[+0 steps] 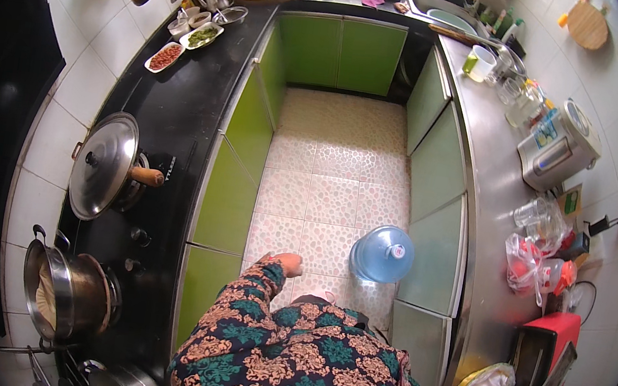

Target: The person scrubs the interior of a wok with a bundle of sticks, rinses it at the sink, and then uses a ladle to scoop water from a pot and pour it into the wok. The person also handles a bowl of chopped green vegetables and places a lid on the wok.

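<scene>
My left hand [289,264] hangs over the tiled floor in front of my body, its fingers loosely curled in, with nothing visible in them. The patterned sleeve [249,294] covers that arm down to the wrist. To the hand's right, apart from it, a large blue water jug [377,255] stands upright on the floor beside the right-hand cabinets, a cap on its neck. My right hand is not in view; only slivers of skin show at the lower edge, and I cannot tell what part they are.
On the left black counter are a lidded wok [104,174], a steel pot [69,294], a dish of red food [164,57] and a dish of greens [202,36]. The right steel counter holds an electric hot-water pot [561,148], glasses and plastic bags. Green cabinets [339,52] close off the far end.
</scene>
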Motion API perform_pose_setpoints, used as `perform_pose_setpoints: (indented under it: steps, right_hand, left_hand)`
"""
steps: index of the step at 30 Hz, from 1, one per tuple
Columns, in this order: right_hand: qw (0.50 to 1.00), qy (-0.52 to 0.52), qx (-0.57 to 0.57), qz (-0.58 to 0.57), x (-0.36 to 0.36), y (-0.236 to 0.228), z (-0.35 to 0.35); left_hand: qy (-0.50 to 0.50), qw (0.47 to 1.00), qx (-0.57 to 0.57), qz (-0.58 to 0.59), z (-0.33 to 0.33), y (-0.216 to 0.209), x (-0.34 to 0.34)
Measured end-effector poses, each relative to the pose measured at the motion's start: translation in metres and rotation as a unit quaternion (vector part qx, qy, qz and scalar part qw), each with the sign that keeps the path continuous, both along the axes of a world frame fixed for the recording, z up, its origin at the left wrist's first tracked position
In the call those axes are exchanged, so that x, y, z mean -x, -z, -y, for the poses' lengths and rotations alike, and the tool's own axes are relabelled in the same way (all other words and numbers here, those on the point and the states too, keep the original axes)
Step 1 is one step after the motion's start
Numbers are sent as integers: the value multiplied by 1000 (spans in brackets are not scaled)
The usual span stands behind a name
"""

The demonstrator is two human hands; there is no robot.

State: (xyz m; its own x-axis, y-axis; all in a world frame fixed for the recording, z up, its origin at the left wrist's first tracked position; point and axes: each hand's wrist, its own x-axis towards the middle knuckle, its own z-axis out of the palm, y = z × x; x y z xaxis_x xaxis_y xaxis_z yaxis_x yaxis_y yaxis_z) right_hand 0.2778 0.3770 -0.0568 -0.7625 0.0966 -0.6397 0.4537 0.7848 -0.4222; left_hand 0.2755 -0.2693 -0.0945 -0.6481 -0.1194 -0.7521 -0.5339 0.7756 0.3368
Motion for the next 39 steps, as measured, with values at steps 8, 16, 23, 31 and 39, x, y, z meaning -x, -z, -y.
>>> perform_pose_setpoints:
  steps: [8, 16, 23, 31, 39]
  right_hand:
    - [997, -49, 11, 52, 28, -25, 47]
    - [998, 20, 19, 53, 14, -38, 48]
    - [995, 82, -38, -29, -36, -27, 7]
    - [983, 167, -70, -23, -115, -4, -22]
    - [975, 186, -118, 20, -211, 11, -79]
  left_hand:
    - [-147, 989, 17, 20, 47, 32, -68]
    - [-88, 995, -40, 0, 27, 23, -36]
    - [-62, 997, -37, -12, 18, 8, 11]
    - [34, 998, -36, -27, -17, 8, 42]
    - [89, 994, -46, -42, -101, -11, 30]
